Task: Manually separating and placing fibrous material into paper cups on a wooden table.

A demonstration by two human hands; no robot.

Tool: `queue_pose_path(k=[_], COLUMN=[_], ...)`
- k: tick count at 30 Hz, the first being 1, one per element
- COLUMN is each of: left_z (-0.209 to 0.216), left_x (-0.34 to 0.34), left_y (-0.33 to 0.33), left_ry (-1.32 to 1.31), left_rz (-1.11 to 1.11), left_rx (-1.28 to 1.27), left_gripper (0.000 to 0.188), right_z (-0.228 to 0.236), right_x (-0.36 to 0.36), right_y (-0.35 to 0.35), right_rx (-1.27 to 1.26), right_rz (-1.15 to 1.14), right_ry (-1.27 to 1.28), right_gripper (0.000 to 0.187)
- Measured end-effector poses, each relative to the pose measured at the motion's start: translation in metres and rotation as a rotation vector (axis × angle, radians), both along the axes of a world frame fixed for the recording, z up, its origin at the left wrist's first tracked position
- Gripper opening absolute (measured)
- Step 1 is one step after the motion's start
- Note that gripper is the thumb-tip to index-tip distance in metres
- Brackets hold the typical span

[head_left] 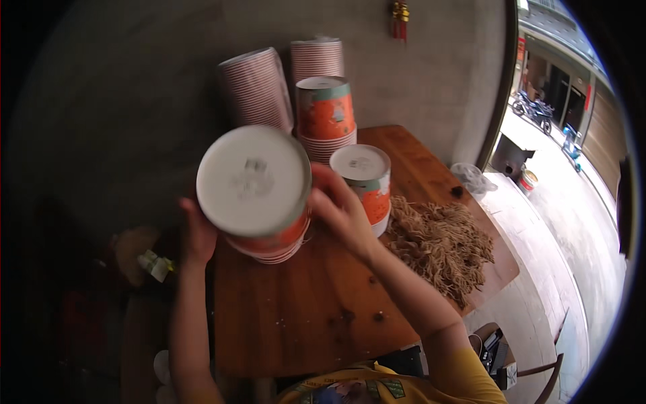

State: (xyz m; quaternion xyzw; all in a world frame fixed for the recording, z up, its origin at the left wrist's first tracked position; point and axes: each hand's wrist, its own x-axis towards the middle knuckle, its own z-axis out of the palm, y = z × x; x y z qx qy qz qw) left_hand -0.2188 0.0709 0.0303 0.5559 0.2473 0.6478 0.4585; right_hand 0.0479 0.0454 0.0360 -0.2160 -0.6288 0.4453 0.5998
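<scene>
Between my two hands is a short nested stack of paper buckets [254,182], its white round base facing up toward me and its orange printed side showing below. My left hand [199,232] presses on the stack's left side, its fingers partly hidden. On the other side my right hand [340,209] grips the wall near the base, thumb and fingers bent round it. Just beyond that hand stands an upside-down orange and green paper bucket [374,195]. Behind it, a taller upside-down stack [326,111] rises from the wooden table [303,323].
Two tall columns of nested paper buckets, one wrapped and leaning [256,87], one upright [316,59], stand by the wall. A heap of brown stringy strands [441,246] covers the table's right side. A clear plastic bag [471,178] lies past the edge, near a doorway.
</scene>
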Motion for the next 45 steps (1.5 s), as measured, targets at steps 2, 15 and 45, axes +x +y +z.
queue_pose_path(k=[2,15,45], left_z=[-0.02,-0.1,-0.101], left_x=[-0.05,-0.023,0.055], left_y=[0.022,0.063,0.045], left_ry=[0.33,0.463,0.449], left_rz=[0.137,0.129,0.816], left_rx=[0.151,0.08,0.136], left_gripper=[0.12,0.126,0.047], right_z=[0.025,-0.01,0.046], right_x=[-0.03,0.019,0.113], right_y=[0.022,0.072,0.074], right_rx=[-0.032,0.461,0.307], right_rz=[-0.019,-0.968,-0.826], right_ry=[0.0,-1.041,-0.57], right_gripper=[0.048,0.059,0.039])
